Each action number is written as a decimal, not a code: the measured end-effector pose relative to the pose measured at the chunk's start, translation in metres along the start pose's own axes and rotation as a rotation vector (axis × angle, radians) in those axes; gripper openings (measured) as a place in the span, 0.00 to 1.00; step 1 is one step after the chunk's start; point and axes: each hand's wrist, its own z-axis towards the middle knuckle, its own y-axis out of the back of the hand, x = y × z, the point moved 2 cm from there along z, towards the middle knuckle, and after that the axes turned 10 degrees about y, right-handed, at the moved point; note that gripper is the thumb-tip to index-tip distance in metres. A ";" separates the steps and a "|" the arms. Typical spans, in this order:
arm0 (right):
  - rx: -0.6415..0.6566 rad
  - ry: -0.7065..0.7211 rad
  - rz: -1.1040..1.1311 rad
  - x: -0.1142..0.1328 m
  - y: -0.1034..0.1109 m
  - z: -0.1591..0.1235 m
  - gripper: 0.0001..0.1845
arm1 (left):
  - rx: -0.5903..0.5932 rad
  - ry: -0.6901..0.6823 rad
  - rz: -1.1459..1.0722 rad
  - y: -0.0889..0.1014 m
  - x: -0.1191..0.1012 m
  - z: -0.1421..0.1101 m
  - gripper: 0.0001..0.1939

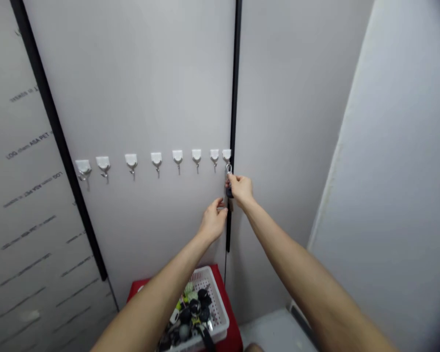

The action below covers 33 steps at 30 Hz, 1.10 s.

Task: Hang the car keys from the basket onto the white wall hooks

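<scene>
Eight white hooks (177, 155) run in a row across a pale grey door panel (143, 88), each with a small metal prong hanging below its backing. At the rightmost one, just beside a black vertical strip (236, 73), the right hand (241, 189) has its grip closed, thumb against fingers, on a keychain (230, 192). The keychain hangs upright directly below that hook, its metal clip at the top and a dark part lower down; whether the clip is already on the prong I cannot tell. The left hand (213, 222) is just to the left and lower, its grip partly open, thumb and fingers apart near the keychain's lower end; whether it touches it is unclear. Below the hands, a white plastic basket (222, 318) full of mostly dark small items, with some yellow-green ones among them, sits on a red surface (235, 337), partly hidden by the left forearm
</scene>
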 end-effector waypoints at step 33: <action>1.395 0.239 -0.280 -0.057 0.006 -0.255 0.19 | 0.062 0.095 0.466 0.048 0.193 -0.132 0.13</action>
